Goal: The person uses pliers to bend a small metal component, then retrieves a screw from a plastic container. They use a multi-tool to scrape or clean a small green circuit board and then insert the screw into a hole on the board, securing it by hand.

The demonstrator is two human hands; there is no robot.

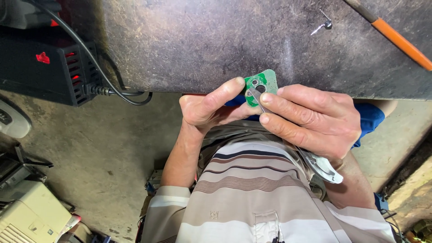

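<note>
Green circuit board (262, 85), small and flat with rounded corners, glossy solder mask, a round metal pad and a dark hole near its middle; held in the air just below the near edge of the bench (225, 40), above a striped shirt (252, 189). Pinched at its lower left edge by the left hand (211, 108): thumb tip pressed on the green face, other fingers curled tight beneath, narrow grip. Right hand (310, 119) closed around metal tweezers (256, 96), index and middle fingers lying along the thin shiny shaft, its point resting on the board close to the round pad. Wider silvery-white end of the tool (324, 168) sticking out below the right palm, smooth and flat. Both hands touching at the fingertips over the board.

Bench top dark, worn, scuffed with pale scratches and a dull sheen. Lying on it well away from the hands: a small bent metal part (323, 26), bright and thin, and a long orange-handled tool (400, 42) set on a slant at the upper right. Black ribbed box (45, 67) with red glowing slots at the left, matte plastic, a black cable (103, 76) looping from its side. Rough grey concrete floor (103, 153) below, with a cream plastic casing (27, 216) in the lower left corner.
</note>
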